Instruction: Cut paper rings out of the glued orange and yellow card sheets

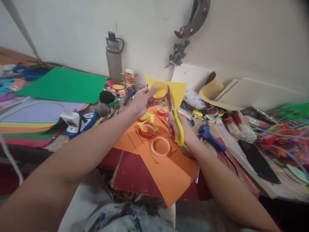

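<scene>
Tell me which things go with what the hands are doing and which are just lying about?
Seem part of it:
- yellow-handled metal scissors in the right hand
- clear round band in the left hand
- yellow paper sheet behind it
- probably the pale ring on orange paper

Seem just lying about:
- grey bottle
- big green sheet

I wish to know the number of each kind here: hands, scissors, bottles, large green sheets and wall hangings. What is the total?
Hands: 2, the left hand and right hand
Scissors: 1
Bottle: 1
Large green sheet: 1
Wall hanging: 1
Total: 6
</scene>
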`<state>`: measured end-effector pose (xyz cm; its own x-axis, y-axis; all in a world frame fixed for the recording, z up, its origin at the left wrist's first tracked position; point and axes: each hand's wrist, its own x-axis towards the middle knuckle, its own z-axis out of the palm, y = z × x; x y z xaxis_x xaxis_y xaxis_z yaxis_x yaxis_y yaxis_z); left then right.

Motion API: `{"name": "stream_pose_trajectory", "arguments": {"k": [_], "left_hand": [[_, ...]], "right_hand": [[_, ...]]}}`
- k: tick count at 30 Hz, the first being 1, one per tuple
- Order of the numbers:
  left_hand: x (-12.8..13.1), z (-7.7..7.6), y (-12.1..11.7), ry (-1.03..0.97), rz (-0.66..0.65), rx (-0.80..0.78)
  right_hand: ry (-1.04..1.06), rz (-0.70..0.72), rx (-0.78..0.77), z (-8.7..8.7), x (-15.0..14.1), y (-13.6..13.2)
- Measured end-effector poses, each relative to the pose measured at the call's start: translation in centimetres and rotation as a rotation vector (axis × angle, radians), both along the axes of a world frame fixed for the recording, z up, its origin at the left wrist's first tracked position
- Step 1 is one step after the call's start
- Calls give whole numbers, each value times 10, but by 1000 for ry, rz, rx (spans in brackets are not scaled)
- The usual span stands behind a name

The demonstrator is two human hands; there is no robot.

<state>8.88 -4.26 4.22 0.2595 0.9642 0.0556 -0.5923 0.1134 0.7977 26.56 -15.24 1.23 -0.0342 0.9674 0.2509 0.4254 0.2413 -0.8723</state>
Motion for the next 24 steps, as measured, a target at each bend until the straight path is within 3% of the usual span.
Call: {"name": "stream_pose_trajectory", "arguments": {"k": [6,15,24], "left_hand": [[-2,6,-3,54,53,25],[2,0,-9,71,-55,84],[7,3,-18,79,34,106]], "right_hand": [[1,-6,19,2,4,-2],[91,-66,7,3,1,-2],[64,-34,-38,-4,2,0]]}}
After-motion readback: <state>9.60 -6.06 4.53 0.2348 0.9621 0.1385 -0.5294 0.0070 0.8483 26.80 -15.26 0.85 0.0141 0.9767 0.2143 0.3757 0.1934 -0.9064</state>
